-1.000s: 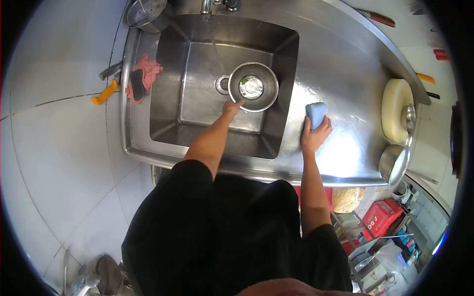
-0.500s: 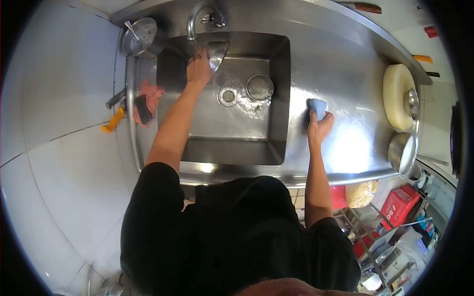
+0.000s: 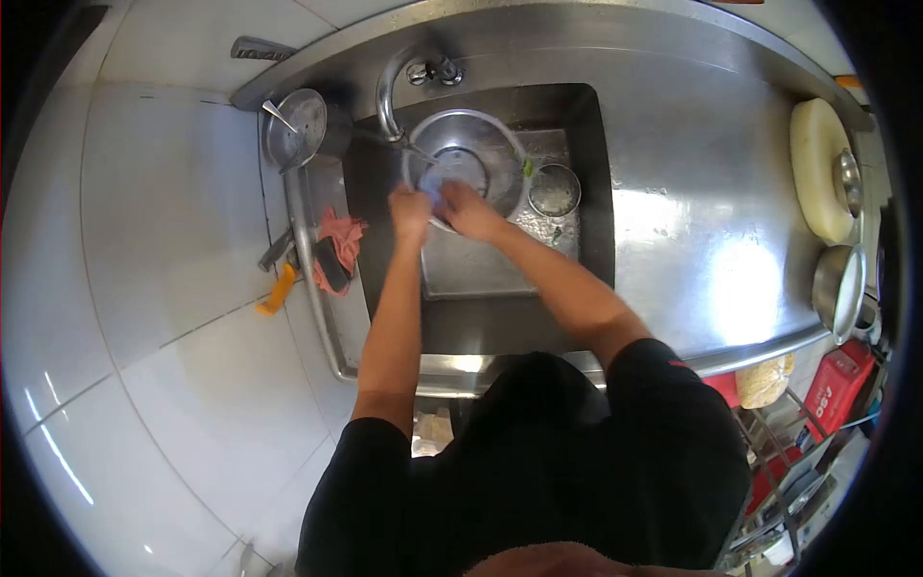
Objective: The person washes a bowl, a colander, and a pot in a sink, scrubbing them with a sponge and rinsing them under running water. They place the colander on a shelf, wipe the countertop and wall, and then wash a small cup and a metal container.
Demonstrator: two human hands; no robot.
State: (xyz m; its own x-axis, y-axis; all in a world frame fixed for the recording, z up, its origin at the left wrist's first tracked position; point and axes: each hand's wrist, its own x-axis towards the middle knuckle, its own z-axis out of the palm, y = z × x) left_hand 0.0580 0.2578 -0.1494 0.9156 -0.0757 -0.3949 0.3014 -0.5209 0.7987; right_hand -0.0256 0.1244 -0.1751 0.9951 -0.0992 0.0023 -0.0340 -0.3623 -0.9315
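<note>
A round steel bowl (image 3: 500, 144) lies in the sink (image 3: 481, 274) under the tap (image 3: 386, 96), its inside facing up. My left hand (image 3: 411, 207) is closed on the bowl's near left rim. Over the near part of the bowl, my right hand (image 3: 463, 209) is closed round a blue sponge (image 3: 433, 183), which is blurred and partly hidden by the fingers. The two hands are close together. Right of the bowl, a round strainer (image 3: 555, 190) sits on the sink floor, with a small green scrap (image 3: 528, 167) between them.
On the left ledge are a pot (image 3: 306, 120) with a spoon, a pink cloth (image 3: 341, 236) and a dark pad (image 3: 332, 266). A thick pale round block (image 3: 817, 173) with a small bowl (image 3: 848, 183) stands far right, near another metal bowl (image 3: 839, 288).
My right hand has brought the blue sponge from the counter to the bowl. The bowl, tilted before, now lies with its inside up. The camera view has shifted.
</note>
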